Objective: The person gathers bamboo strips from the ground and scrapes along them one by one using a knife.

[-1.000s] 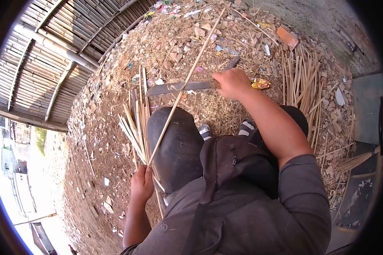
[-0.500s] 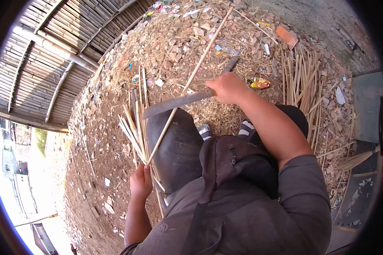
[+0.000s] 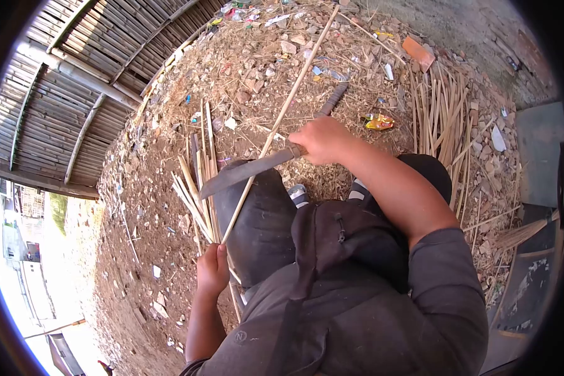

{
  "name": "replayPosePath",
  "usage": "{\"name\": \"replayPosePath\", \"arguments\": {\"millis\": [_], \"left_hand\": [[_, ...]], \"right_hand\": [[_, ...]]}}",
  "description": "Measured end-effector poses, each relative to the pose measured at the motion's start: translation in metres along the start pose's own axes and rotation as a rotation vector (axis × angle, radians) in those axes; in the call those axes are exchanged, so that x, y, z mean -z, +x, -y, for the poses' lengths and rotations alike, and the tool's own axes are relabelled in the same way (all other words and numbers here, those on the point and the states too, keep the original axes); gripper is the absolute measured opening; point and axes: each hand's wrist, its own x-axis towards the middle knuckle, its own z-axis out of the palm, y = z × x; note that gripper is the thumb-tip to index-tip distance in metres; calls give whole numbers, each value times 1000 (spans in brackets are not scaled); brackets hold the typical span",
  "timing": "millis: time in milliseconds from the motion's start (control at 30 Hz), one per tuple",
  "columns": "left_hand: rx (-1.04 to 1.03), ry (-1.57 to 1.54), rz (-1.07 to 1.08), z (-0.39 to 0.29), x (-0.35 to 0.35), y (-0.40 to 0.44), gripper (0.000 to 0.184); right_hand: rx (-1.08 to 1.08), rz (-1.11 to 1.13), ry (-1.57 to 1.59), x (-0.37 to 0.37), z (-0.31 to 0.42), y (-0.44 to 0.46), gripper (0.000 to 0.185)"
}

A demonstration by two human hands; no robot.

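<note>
My left hand (image 3: 213, 268) is closed around the near end of a long thin bamboo strip (image 3: 292, 94), which slants away over my left knee to the far ground. My right hand (image 3: 324, 139) grips a machete (image 3: 245, 173), its dark wrapped handle sticking out beyond my fist. The blade lies across the strip above my left knee, its tip pointing left. Beside my left leg, several split bamboo strips (image 3: 200, 188) lie on the ground, partly hidden by my leg and left hand.
A bundle of bamboo strips (image 3: 442, 119) lies to my right, near a brick piece (image 3: 418, 53) and a yellow-red wrapper (image 3: 379, 121). Stones and litter cover the ground (image 3: 150, 219). A bamboo wall (image 3: 75, 94) stands at the left, a concrete wall (image 3: 457, 25) at the right.
My right hand and the machete have shifted left and slightly toward me along the strip. My left hand keeps its hold, nearly in place.
</note>
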Motion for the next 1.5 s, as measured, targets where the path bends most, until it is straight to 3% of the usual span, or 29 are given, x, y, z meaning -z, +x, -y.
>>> {"name": "replayPosePath", "arguments": {"millis": [67, 167, 400, 500, 600, 767, 867, 967, 1267, 1367, 1467, 1500], "left_hand": [[-11, -10, 0, 3, 2, 1, 36], [41, -3, 15, 18, 13, -8, 36], [16, 26, 27, 18, 17, -3, 38], [73, -17, 31, 10, 16, -6, 37], [-19, -13, 7, 7, 10, -4, 36], [40, -5, 46, 6, 19, -1, 40], [53, -74, 57, 44, 34, -16, 39], [22, -18, 33, 49, 40, -22, 39], [76, -4, 33, 61, 31, -21, 39], [135, -65, 49, 56, 29, -24, 38], [114, -85, 46, 56, 26, -22, 38], [129, -88, 48, 57, 25, -20, 38]], "right_hand": [[63, -25, -122, -1, 6, 3, 17], [-392, -173, 26, -14, -46, 1, 16], [-413, -108, 49, -1, -45, -6, 18], [-359, -155, 262, -3, -41, -8, 17], [-303, -111, 20, 9, -19, -6, 18], [97, -53, -137, 2, -1, 2, 17], [-324, -120, -3, -5, -45, -4, 19], [-399, -122, -1, 1, -65, -16, 20], [-445, -164, 106, -2, -44, -9, 24], [-372, -103, 229, 3, -36, -6, 30], [-267, 119, 260, 5, -12, -3, 26], [-185, 103, 231, 0, -7, -2, 23]]}}
